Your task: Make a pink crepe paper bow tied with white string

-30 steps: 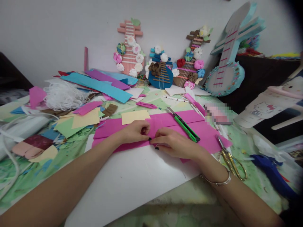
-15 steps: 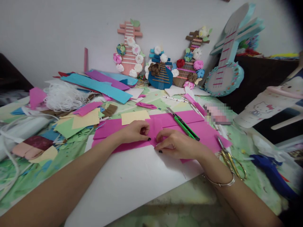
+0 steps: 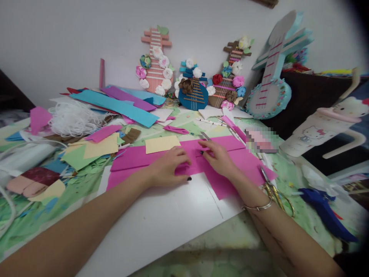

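My left hand (image 3: 173,167) rests over the pink paper (image 3: 242,163), its fingers bent and the thumb apart from them. My right hand (image 3: 217,157) reaches across the same paper with its fingers apart, over the craft knife (image 3: 205,135). Only the knife's blade end shows past my fingers; its green handle is hidden. Beneath the paper lies a white board (image 3: 161,215), which has a dark line drawn near its right side. A cream paper rectangle (image 3: 162,144) sits just beyond my left hand.
Gold-handled scissors (image 3: 272,192) and a blue glue gun (image 3: 325,213) lie at the right. A white tumbler (image 3: 314,130) stands behind them. Paper scraps (image 3: 83,154) and white string (image 3: 76,119) cover the left. Several decorated paper instruments (image 3: 194,92) lean at the back.
My right hand has moved away from the board's middle, up and over the knife. My left hand has shifted slightly right with its fingers spreading, and the drawn line is now uncovered.
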Available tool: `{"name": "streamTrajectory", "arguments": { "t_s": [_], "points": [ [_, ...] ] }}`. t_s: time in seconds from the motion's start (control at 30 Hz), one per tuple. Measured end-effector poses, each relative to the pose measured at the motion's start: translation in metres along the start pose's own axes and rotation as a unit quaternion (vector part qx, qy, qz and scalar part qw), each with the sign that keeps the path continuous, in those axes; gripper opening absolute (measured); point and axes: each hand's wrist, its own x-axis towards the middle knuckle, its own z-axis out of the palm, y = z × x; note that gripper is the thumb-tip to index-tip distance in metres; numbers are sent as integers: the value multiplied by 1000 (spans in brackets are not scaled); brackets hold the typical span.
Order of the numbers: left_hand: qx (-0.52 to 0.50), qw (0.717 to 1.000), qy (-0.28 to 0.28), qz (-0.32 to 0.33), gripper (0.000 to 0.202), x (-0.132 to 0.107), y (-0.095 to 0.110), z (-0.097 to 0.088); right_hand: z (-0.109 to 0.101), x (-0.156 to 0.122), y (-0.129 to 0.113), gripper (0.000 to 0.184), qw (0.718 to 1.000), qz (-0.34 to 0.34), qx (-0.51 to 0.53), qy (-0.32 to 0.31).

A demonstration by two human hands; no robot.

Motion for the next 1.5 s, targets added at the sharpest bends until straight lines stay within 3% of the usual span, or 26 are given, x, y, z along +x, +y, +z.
{"name": "streamTrajectory", "arguments": {
  "t_s": [0.2,0.47,0.53,0.63,0.7,0.77,0.83,0.97,1.1,1.17,1.27,1.33,1.5],
  "points": [
    [30,998,-47,34,29,0,2,6,12,5,5,51,990,-27,90,-106],
    [20,999,-22,42,44,-1,3,0,9,10,4,26,960,104,258,-37],
    [46,998,25,31,49,-2,0,-2,7,10,3,26,950,134,283,-16],
    [68,985,155,-25,49,-1,-3,-6,3,8,-2,34,934,166,317,19],
    [65,976,205,-45,42,-1,-4,-8,1,4,-8,33,939,180,290,49],
    [66,977,198,-41,36,0,-2,-8,0,0,-15,20,964,161,198,74],
    [69,985,154,-27,43,1,0,-5,1,-5,-24,14,990,97,69,77],
    [46,994,96,-8,51,2,4,0,3,-14,-41,17,995,1,-88,53],
    [68,981,180,-17,9,2,3,2,0,-17,-49,16,994,-64,-56,64],
    [63,973,223,-12,12,1,0,0,-5,-16,-47,12,993,-100,-11,67],
    [42,958,283,-23,10,1,-3,-4,-12,-11,-35,44,991,-101,6,82],
    [27,946,320,-35,7,1,-5,-7,-13,-8,-25,54,993,-93,4,79],
    [18,926,375,-38,6,2,-4,-11,-6,-5,-16,8,993,-95,27,63]
  ]
}}
